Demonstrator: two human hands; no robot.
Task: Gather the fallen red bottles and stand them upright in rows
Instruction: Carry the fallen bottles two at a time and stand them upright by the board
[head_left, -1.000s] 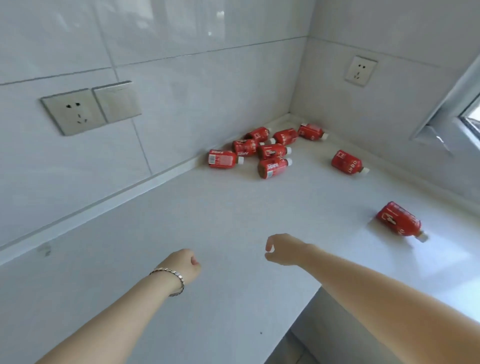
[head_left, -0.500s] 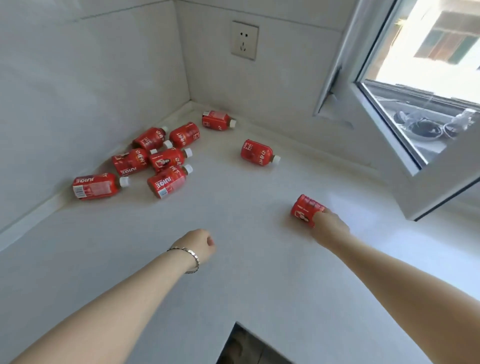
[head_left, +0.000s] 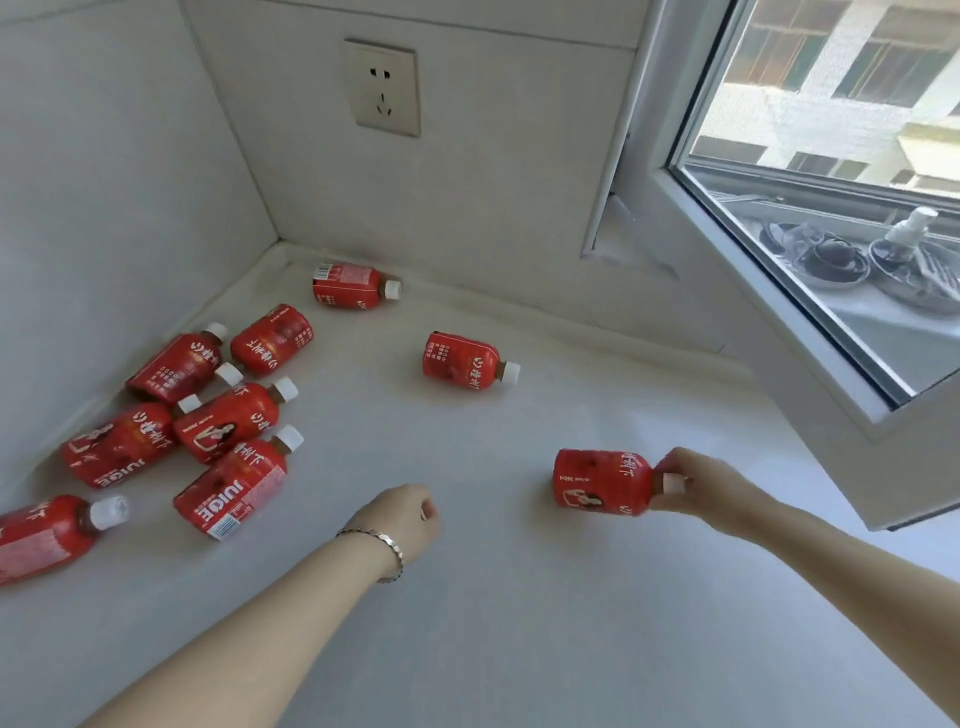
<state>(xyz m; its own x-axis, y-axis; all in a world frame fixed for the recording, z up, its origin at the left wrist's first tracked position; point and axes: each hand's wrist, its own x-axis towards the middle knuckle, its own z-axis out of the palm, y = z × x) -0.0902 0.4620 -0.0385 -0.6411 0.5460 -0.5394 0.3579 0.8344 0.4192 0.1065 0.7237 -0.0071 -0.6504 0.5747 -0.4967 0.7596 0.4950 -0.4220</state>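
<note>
Nine red bottles (head_left: 470, 362), all toppled

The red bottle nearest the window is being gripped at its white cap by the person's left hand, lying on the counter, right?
Not the left: the head view shows the right hand gripping the white cap of that red bottle, which lies on the counter.

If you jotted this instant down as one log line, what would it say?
right hand: gripping cap end of nearest bottle, lying on counter | left hand: fisted, empty | other bottles: all lying down | rows: none yet
</note>
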